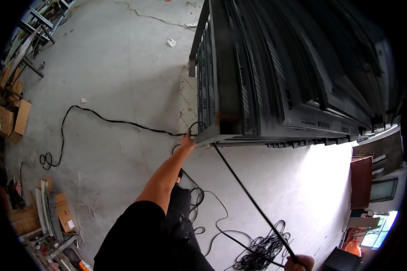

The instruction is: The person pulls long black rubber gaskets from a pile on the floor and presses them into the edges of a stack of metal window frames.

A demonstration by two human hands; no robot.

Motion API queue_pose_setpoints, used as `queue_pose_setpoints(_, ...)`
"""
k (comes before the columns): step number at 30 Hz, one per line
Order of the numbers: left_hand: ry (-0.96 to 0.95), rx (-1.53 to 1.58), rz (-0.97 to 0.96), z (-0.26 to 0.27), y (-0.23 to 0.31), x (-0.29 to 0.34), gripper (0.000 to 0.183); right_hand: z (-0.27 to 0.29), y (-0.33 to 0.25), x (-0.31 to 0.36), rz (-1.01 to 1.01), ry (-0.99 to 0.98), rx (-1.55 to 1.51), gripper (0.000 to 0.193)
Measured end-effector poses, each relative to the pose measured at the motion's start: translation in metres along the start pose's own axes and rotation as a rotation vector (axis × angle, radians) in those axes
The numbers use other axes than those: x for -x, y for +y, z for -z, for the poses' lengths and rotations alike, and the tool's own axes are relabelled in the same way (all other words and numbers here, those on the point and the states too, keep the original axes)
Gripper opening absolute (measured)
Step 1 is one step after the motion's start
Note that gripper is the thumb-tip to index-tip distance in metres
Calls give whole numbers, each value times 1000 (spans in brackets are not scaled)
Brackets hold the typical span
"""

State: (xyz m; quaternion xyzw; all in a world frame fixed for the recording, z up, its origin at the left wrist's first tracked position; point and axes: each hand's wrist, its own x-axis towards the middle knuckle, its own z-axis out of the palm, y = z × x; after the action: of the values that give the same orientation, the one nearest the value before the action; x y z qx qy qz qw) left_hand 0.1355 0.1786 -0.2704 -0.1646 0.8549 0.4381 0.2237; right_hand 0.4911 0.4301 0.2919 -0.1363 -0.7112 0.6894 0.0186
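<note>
A long, thin black cord [252, 198] runs taut from the underside of the tall stack of dark grey flat frames [257, 90] down to the right hand [299, 263]; the long axis of this stretch slants from the middle of the view toward the lower right, with the lower end inside the right fist; that hand is partly cut off by the bottom edge, but its fingers are wrapped tightly round the cord.

The bare left hand [186, 142] is at the near left lower corner of the stack, beside the end of a dark rectangular metal beam [228, 90]; a black loop curves up from its fingertips, though how firmly they pinch it I cannot tell; from there a loose black length [117, 121] lies leftward on the smooth grey concrete floor [108, 58], its long axis roughly crosswise before it bends down to small curls at its far end; whether it joins the taut stretch is hidden at the stack.

Below, a tangled heap of black cord [262, 250] lies on the floor near the right hand; brown cardboard boxes [20, 121] stand well apart at the left.
</note>
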Motion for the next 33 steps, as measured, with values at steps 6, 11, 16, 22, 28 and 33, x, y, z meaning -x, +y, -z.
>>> queue_pose_setpoints(6,-54,-47,-9,7,18,-31,62,17,-20,5,-51,120,22,22)
queue_pose_setpoints(11,-202,-28,55,-13,12,-60,43,7,-41,-24,121,-94,-201,30)
queue_pose_setpoints(16,-185,28,181,7,10,-57,37,17,-60,-11,165,98,-54,19)
queue_pose_setpoints(22,-151,45,119,-1,-7,-72,41,31,-74,12,-3,601,89,16)
queue_pose_setpoints(28,-428,208,-127,-35,-19,-105,35,-3,-93,-22,-255,676,125,15)
queue_pose_setpoints(33,-743,-241,-433,-16,15,-113,31,-12,-104,-9,-254,761,14,15)
